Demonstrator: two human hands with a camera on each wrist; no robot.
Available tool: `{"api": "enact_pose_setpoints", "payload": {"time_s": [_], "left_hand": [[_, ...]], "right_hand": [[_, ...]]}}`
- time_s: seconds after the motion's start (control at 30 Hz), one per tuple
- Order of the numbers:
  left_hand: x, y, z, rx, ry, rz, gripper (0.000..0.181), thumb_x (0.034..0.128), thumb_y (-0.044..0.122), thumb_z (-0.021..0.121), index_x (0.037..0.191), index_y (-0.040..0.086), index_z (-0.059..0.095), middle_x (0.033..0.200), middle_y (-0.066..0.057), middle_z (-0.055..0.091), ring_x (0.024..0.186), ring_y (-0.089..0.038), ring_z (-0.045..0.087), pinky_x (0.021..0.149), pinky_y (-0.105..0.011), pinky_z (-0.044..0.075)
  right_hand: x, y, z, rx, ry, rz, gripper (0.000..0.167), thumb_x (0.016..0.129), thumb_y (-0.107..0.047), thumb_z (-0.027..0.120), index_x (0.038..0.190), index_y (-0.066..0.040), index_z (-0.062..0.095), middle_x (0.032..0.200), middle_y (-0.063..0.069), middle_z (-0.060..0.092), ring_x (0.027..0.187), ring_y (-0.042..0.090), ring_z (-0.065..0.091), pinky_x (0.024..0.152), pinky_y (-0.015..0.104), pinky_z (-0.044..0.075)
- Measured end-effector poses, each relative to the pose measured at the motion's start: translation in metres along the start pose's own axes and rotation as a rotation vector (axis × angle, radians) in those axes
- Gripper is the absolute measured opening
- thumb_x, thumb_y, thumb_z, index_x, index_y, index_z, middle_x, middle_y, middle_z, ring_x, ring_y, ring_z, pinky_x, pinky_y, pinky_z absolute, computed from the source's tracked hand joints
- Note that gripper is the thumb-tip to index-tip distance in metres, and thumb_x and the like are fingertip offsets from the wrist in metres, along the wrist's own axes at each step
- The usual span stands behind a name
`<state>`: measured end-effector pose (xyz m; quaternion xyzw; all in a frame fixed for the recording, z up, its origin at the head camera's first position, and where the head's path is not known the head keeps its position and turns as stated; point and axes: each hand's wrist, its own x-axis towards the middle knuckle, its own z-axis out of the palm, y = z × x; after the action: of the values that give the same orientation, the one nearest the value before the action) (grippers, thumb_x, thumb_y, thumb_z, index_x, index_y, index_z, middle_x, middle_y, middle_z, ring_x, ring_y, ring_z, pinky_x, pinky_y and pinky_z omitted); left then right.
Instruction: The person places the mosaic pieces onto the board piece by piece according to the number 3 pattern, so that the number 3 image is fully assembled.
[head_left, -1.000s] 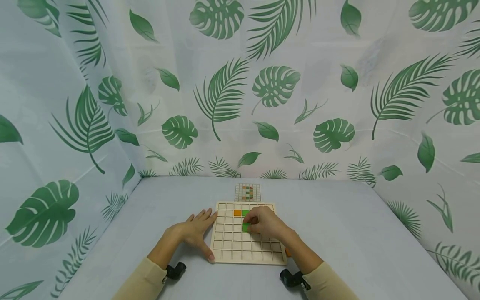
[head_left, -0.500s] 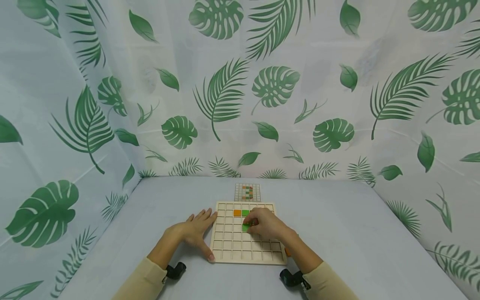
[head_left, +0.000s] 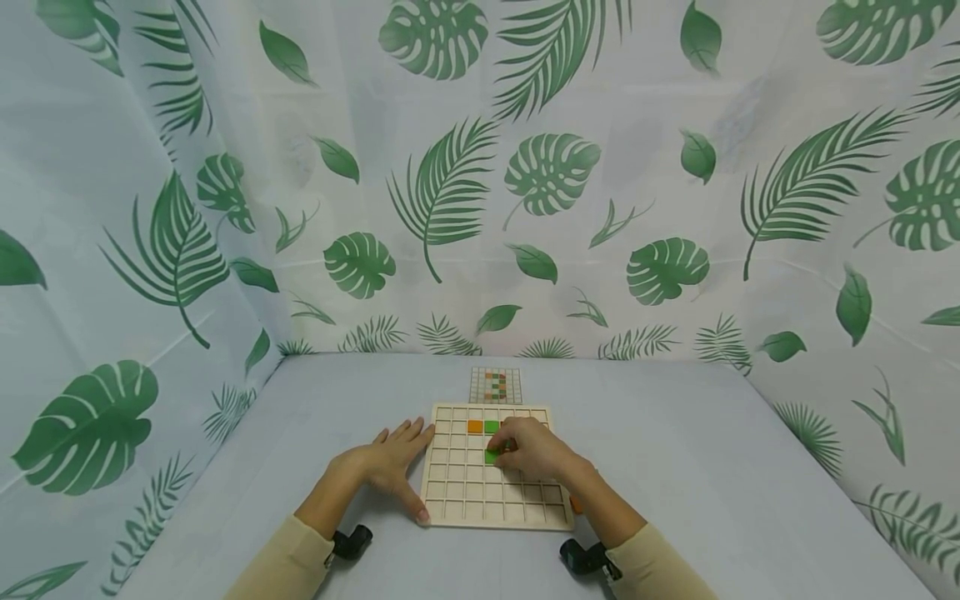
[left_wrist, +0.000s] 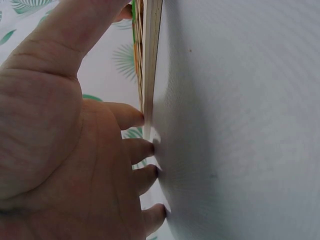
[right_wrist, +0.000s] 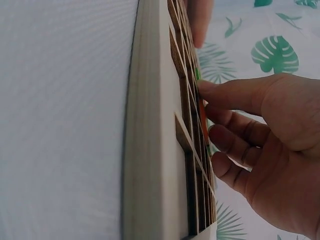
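The left hand, fingers spread, touches the left edge of a pale wooden grid board. An orange square tile fills a far cell. The right hand curls over a nearer green square tile; whether it pinches, I cannot tell.

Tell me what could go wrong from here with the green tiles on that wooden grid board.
The right hand has its bent fingers at the nearer bright-green square tile, so lifting away might nudge it from its cell. The left hand touches the left edge of the pale wooden grid board; if it shifts, the board could slide. An orange piece, partly hidden by the right forearm at the board's right edge, could get brushed aside.
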<state>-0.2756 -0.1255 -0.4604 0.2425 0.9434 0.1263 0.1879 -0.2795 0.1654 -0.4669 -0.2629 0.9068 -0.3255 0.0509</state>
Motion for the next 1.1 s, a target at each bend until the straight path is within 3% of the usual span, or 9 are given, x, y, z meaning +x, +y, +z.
{"api": "enact_pose_setpoints", "payload": {"time_s": [0.13, 0.23, 0.33, 0.4, 1.1], "left_hand": [[0.0, -0.001, 0.001, 0.007, 0.002, -0.003, 0.144, 0.0598, 0.067, 0.093, 0.168, 0.011, 0.016, 0.175, -0.016, 0.01, 0.163, -0.037, 0.008, 0.129, -0.062, 0.012], [0.0, -0.001, 0.001, 0.005, 0.003, -0.003, 0.144, 0.0597, 0.067, 0.093, 0.168, 0.011, 0.017, 0.175, -0.016, 0.01, 0.163, -0.037, 0.008, 0.129, -0.063, 0.012], [0.0, 0.0, 0.001, 0.003, 0.001, -0.003, 0.144, 0.0599, 0.067, 0.093, 0.168, 0.012, 0.016, 0.176, -0.016, 0.01, 0.163, -0.037, 0.008, 0.129, -0.062, 0.012], [0.0, 0.0, 0.001, 0.003, 0.0, -0.005, 0.144, 0.06, 0.067, 0.093, 0.168, 0.012, 0.016, 0.176, -0.016, 0.01, 0.163, -0.037, 0.008, 0.129, -0.062, 0.012], [0.001, -0.001, 0.001, 0.008, -0.001, -0.006, 0.145, 0.0595, 0.07, 0.092, 0.168, 0.013, 0.015, 0.176, -0.014, 0.009, 0.163, -0.036, 0.007, 0.13, -0.062, 0.011]], "right_hand": [[-0.001, 0.001, -0.002, -0.028, -0.009, -0.007, 0.012, 0.089, -0.011, 0.082, 0.101, -0.015, 0.082, 0.102, -0.002, 0.075, 0.136, 0.039, 0.058, 0.111, 0.056, 0.048], [-0.002, 0.002, -0.005, -0.034, 0.003, -0.01, 0.012, 0.091, -0.013, 0.081, 0.103, -0.015, 0.082, 0.102, -0.004, 0.073, 0.108, 0.028, 0.068, 0.091, 0.043, 0.058], [-0.003, 0.003, -0.011, -0.016, 0.027, -0.007, 0.014, 0.092, -0.012, 0.08, 0.106, -0.012, 0.081, 0.099, -0.003, 0.072, 0.081, 0.018, 0.059, 0.068, 0.03, 0.053], [-0.004, 0.005, -0.014, -0.007, 0.046, -0.001, 0.016, 0.092, -0.011, 0.079, 0.108, -0.009, 0.081, 0.1, -0.002, 0.072, 0.079, 0.016, 0.056, 0.065, 0.025, 0.049], [-0.017, 0.014, -0.035, -0.002, 0.093, 0.061, 0.034, 0.095, -0.02, 0.077, 0.127, -0.009, 0.072, 0.095, -0.005, 0.067, 0.086, 0.015, 0.057, 0.07, 0.024, 0.052]]}}
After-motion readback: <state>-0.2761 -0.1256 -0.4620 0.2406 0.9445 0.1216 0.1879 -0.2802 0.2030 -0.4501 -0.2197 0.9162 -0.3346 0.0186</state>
